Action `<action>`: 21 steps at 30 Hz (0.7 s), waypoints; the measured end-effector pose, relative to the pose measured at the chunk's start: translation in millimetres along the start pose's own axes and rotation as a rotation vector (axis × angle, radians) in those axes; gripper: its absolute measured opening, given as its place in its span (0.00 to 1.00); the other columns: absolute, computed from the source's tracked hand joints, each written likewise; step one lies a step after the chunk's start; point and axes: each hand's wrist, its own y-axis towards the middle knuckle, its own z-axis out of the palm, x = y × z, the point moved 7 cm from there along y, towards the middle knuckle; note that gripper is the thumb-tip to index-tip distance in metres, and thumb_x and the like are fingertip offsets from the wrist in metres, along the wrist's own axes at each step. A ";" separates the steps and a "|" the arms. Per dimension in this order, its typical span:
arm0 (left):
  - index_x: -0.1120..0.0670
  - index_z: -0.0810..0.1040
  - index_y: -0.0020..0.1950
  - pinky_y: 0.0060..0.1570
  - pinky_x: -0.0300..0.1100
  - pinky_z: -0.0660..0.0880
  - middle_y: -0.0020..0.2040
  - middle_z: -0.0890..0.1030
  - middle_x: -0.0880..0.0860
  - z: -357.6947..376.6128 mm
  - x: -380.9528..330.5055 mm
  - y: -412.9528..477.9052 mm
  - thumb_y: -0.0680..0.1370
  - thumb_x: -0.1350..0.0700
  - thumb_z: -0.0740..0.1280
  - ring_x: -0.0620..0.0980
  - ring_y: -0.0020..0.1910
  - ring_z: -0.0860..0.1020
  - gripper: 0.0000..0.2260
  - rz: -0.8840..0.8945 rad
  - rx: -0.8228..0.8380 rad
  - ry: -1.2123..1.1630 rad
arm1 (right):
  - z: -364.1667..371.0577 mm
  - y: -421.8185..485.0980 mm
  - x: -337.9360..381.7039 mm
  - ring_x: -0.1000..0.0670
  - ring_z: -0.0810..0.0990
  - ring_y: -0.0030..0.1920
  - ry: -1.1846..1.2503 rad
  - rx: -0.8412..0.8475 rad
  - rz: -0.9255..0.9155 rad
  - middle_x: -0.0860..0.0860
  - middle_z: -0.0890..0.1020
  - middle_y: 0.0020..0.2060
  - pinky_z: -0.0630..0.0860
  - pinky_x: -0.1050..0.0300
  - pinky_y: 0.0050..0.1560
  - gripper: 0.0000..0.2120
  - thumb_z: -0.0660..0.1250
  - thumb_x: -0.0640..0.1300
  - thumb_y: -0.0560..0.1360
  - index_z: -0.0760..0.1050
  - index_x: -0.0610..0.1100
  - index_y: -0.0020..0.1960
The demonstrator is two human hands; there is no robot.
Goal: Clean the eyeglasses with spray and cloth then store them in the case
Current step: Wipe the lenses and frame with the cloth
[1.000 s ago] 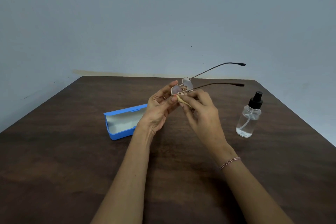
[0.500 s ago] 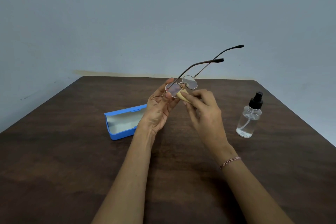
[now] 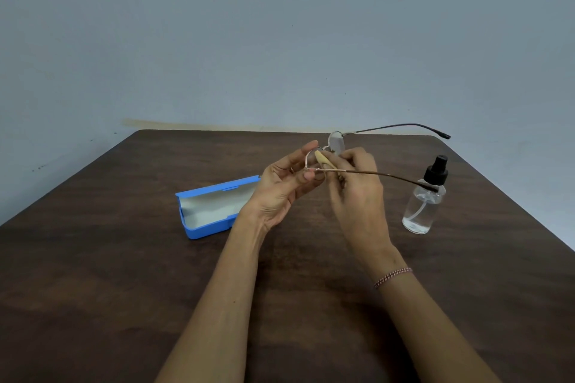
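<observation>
Thin-framed eyeglasses (image 3: 337,141) with round lenses are held above the table, both temples unfolded and pointing right. My left hand (image 3: 284,185) pinches the rim of the near lens between thumb and fingertips. My right hand (image 3: 357,193) pinches a small folded yellow cloth (image 3: 322,159) against that same lens. The open blue case (image 3: 211,207) with a pale lining lies on the table left of my hands. A clear spray bottle (image 3: 424,199) with a black nozzle stands upright to the right, under the near temple's tip.
The dark wooden table (image 3: 124,289) ends at a plain grey-blue wall behind. Its right edge runs diagonally just past the bottle. A braided bracelet circles my right wrist.
The glasses have been turned: the temples, which pointed up and to the right half a second ago, now lie nearly level and lower. The cloth sits on the near lens.
</observation>
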 end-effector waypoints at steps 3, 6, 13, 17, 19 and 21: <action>0.47 0.84 0.52 0.48 0.38 0.78 0.50 0.85 0.48 4.1 2.9 0.5 0.58 0.54 0.80 0.45 0.49 0.82 0.23 -0.014 0.031 0.003 | -2.5 1.2 -3.2 0.47 0.74 0.48 0.009 -0.022 0.020 0.45 0.75 0.47 0.71 0.64 0.48 0.13 0.66 0.34 0.74 0.78 0.38 0.58; 0.47 0.84 0.53 0.48 0.38 0.78 0.50 0.85 0.48 5.8 6.2 1.4 0.56 0.52 0.82 0.45 0.49 0.82 0.25 -0.028 0.045 0.024 | -6.6 3.3 -4.5 0.49 0.75 0.48 0.084 -0.065 0.048 0.46 0.75 0.46 0.72 0.64 0.49 0.12 0.65 0.36 0.75 0.79 0.39 0.58; 0.48 0.84 0.52 0.48 0.40 0.79 0.48 0.85 0.51 4.3 9.9 4.6 0.56 0.54 0.82 0.48 0.48 0.83 0.25 -0.017 0.023 -0.001 | -8.6 6.1 -11.6 0.52 0.76 0.52 0.190 -0.069 0.092 0.48 0.77 0.49 0.73 0.67 0.54 0.15 0.68 0.33 0.73 0.79 0.42 0.59; 0.49 0.84 0.52 0.48 0.38 0.79 0.48 0.85 0.50 -1.2 4.8 4.3 0.57 0.54 0.81 0.46 0.49 0.83 0.24 0.016 -0.013 -0.010 | -0.4 3.9 -11.5 0.52 0.77 0.49 0.115 -0.015 0.088 0.48 0.78 0.50 0.76 0.61 0.49 0.13 0.69 0.35 0.73 0.80 0.42 0.57; 0.49 0.84 0.52 0.45 0.37 0.79 0.46 0.85 0.51 -7.2 2.5 4.9 0.55 0.54 0.82 0.46 0.46 0.83 0.25 0.026 -0.059 -0.036 | 1.2 2.5 -7.2 0.54 0.78 0.49 0.173 0.005 0.041 0.51 0.77 0.48 0.77 0.61 0.50 0.10 0.70 0.35 0.73 0.81 0.41 0.54; 0.49 0.84 0.52 0.43 0.36 0.79 0.45 0.85 0.51 -11.1 1.4 5.1 0.54 0.53 0.83 0.45 0.45 0.83 0.27 0.029 -0.073 -0.053 | 2.8 1.6 -1.3 0.54 0.78 0.50 0.238 0.029 -0.009 0.52 0.76 0.48 0.76 0.61 0.53 0.08 0.70 0.35 0.73 0.81 0.40 0.52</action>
